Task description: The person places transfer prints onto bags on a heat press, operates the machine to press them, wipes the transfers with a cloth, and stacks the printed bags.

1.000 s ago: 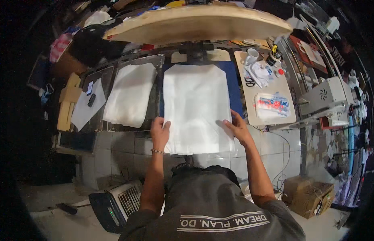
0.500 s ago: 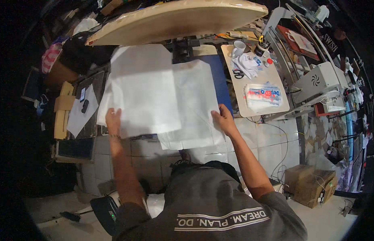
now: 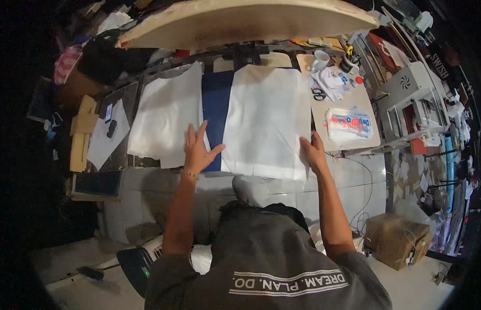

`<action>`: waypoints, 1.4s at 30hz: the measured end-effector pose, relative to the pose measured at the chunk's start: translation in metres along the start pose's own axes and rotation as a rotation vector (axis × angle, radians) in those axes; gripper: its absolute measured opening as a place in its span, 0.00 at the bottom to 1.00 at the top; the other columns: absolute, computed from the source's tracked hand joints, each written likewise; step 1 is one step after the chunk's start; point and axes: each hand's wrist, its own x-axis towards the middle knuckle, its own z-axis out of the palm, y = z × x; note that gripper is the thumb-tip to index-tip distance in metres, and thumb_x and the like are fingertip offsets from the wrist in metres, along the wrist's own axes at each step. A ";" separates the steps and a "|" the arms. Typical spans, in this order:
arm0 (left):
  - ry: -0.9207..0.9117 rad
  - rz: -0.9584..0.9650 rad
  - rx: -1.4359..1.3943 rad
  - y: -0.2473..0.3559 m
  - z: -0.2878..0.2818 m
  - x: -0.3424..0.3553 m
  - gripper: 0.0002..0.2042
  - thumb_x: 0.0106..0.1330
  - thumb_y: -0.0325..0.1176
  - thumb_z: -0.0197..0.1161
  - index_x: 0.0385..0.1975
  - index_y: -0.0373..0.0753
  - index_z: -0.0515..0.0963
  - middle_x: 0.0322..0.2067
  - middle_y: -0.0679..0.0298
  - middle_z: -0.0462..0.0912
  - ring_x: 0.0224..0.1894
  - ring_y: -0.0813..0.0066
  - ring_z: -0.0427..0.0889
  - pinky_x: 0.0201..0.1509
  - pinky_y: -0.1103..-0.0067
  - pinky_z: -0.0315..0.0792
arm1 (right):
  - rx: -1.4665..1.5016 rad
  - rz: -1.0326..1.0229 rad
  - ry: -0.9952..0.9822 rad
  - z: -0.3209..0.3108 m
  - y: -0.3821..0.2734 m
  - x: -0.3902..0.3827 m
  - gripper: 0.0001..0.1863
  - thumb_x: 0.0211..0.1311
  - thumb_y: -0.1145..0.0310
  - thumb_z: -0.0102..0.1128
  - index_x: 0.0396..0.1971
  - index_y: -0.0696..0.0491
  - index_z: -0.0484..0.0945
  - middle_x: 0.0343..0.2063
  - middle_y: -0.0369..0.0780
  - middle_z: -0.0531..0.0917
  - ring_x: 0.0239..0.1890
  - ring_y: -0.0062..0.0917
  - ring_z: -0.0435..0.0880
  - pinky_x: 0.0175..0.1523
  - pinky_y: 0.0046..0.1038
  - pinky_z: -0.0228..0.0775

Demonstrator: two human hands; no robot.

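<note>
A wide white sheet point(image 3: 264, 121), paper or thin cloth, lies over a dark blue pad point(image 3: 215, 93) in front of me. My right hand point(image 3: 315, 151) pinches its right edge near the lower corner. At its lower left edge is my left hand point(image 3: 199, 150), fingers spread, the thumb close to the sheet's border. A second white sheet point(image 3: 165, 116) rests to the left of the blue pad, separate from the first. The blue pad shows between the two sheets.
A large cream board point(image 3: 251, 23) with a curved edge spans the far side. At right, a beige board point(image 3: 323, 111) carries a white mug point(image 3: 320, 60), scissors point(image 3: 318, 93) and a printed white packet point(image 3: 348, 125). A phone point(image 3: 109, 112) lies at left; a cardboard box point(image 3: 398, 237) stands on the floor.
One white sheet has gone down at left, uncovering the blue pad. The other now lies straighter and farther right. My left hand has let go and moved right, its fingers spread.
</note>
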 end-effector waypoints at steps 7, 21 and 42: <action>0.043 -0.211 0.018 -0.168 -0.038 0.022 0.27 0.64 0.23 0.55 0.66 0.44 0.76 0.24 0.52 0.83 0.26 0.54 0.83 0.34 0.61 0.78 | 0.006 -0.056 -0.093 0.000 0.009 0.005 0.11 0.75 0.67 0.60 0.50 0.55 0.74 0.32 0.30 0.77 0.31 0.12 0.70 0.33 0.20 0.64; 0.245 0.168 -0.037 -0.132 -0.015 0.068 0.24 0.65 0.42 0.71 0.56 0.35 0.79 0.44 0.44 0.84 0.50 0.45 0.84 0.50 0.62 0.79 | -0.074 -0.071 -0.098 0.043 -0.020 0.009 0.31 0.66 0.63 0.73 0.63 0.57 0.69 0.43 0.40 0.86 0.41 0.22 0.84 0.47 0.24 0.76; -0.119 -0.418 -0.656 0.019 0.029 0.001 0.28 0.64 0.33 0.74 0.62 0.33 0.71 0.48 0.38 0.82 0.51 0.43 0.83 0.54 0.58 0.77 | -0.632 -0.580 0.014 0.040 -0.019 -0.005 0.26 0.55 0.69 0.74 0.55 0.56 0.78 0.47 0.53 0.82 0.51 0.53 0.81 0.56 0.43 0.73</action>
